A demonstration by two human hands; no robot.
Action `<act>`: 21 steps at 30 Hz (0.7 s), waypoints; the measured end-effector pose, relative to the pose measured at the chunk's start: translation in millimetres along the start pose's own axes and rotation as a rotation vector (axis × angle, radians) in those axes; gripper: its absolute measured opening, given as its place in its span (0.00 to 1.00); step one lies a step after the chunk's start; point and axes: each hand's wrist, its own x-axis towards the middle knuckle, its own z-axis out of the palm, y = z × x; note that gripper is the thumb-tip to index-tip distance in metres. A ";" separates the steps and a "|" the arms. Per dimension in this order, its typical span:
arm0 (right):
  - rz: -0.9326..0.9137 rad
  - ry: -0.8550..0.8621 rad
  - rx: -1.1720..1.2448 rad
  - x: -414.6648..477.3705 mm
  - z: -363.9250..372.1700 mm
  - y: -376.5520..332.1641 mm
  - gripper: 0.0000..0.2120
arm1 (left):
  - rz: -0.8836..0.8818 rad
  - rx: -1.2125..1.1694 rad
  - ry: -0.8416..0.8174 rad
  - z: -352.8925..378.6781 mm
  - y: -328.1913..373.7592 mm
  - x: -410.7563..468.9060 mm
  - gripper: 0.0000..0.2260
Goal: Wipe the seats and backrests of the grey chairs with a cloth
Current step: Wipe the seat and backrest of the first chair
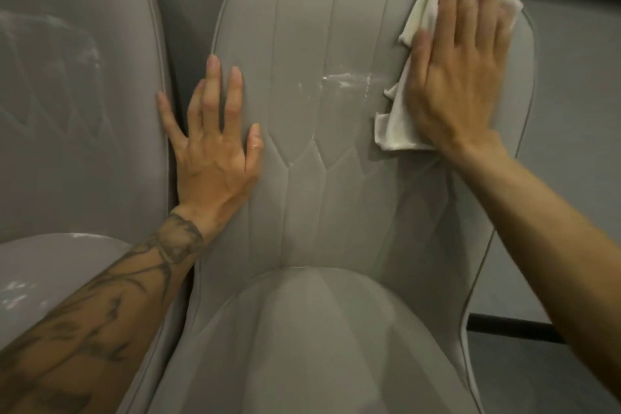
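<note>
Right hand, fingers straight, presses cloth on backrest, upper right. Left hand, fingers spread flat, rests on backrest left edge.

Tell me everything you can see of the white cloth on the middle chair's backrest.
The crumpled off-white fabric cloth lies against the upper right part of the grey padded chair backrest, its top reaching past the backrest's rim. It looks soft and thin, bunched in loose folds, with a loose corner sticking out beside the wrist. The right hand presses on it with straight fingers, covering its middle. Just left of it lie white streaks.
</note>
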 end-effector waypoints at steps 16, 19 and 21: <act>0.128 0.018 0.117 -11.8 15.3 -48.0 0.30 | 0.017 -0.023 -0.005 -2.2 -2.4 -2.3 0.30; 0.013 -0.094 0.109 -77.3 19.2 -59.5 0.30 | 0.037 -0.024 0.019 0.8 -4.0 -3.0 0.30; -0.125 -0.225 0.064 -139.7 11.8 -57.6 0.32 | 0.035 -0.027 0.028 3.4 -5.4 -2.7 0.30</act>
